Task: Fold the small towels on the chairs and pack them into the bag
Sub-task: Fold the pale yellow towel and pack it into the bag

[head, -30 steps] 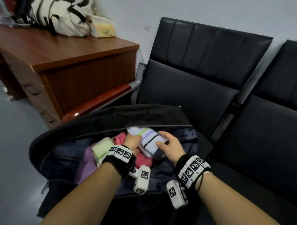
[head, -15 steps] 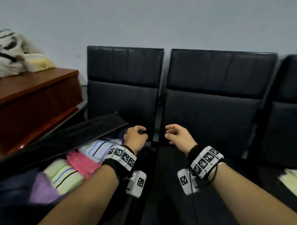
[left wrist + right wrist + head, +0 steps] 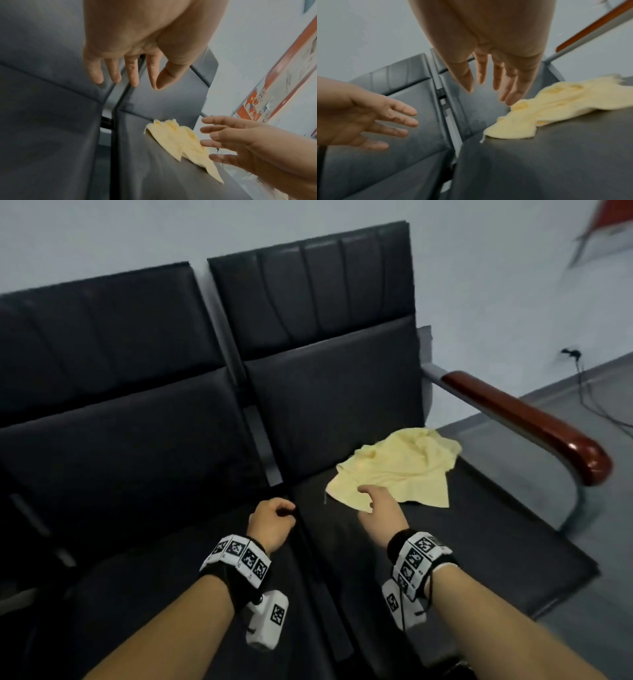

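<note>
Where chairs blur, towel folds unclear

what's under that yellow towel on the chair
The towel lies crumpled on the black seat. Only seat shows around it; anything beneath its folds is hidden.

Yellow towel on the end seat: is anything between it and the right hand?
Nothing visible. The right hand is open over the near edge of the yellow towel, which lies crumpled on the bare seat.

Dim, flat indoor light; motion blur throughout; wide-angle distortion at edges.
</note>
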Demonstrator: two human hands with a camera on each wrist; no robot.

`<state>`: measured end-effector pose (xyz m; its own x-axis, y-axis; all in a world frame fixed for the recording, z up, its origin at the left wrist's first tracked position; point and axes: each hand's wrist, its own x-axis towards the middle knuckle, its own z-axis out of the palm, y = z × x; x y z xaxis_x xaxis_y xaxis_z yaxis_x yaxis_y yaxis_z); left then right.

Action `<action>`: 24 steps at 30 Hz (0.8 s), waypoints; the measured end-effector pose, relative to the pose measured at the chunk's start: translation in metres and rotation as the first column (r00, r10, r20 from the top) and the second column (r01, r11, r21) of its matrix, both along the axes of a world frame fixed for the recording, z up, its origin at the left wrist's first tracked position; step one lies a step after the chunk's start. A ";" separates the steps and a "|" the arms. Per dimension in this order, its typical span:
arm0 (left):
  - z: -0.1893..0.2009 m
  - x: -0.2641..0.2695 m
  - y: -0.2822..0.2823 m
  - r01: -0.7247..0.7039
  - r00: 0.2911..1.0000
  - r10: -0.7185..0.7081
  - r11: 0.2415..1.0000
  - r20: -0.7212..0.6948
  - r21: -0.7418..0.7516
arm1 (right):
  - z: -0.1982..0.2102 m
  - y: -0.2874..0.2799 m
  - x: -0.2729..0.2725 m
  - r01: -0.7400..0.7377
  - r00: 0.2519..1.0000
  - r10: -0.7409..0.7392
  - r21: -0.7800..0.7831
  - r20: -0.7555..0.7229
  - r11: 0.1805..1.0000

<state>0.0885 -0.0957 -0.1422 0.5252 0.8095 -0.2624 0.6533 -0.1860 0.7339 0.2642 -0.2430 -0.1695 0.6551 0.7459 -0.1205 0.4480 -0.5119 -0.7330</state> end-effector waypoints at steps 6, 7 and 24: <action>-0.069 0.057 -0.007 0.070 0.995 -0.073 0.996 -0.068 -0.046 | -0.063 0.002 0.046 -0.137 0.986 0.157 -0.270 0.054 0.953; -0.076 0.060 -0.006 0.072 0.994 -0.075 0.997 -0.082 -0.042 | -0.068 0.007 0.048 -0.161 0.980 0.188 -0.317 0.057 0.935; -0.055 0.057 -0.030 0.258 0.962 -0.269 0.953 0.051 0.158 | -0.018 0.022 0.025 -0.178 0.942 0.222 0.186 -0.252 0.966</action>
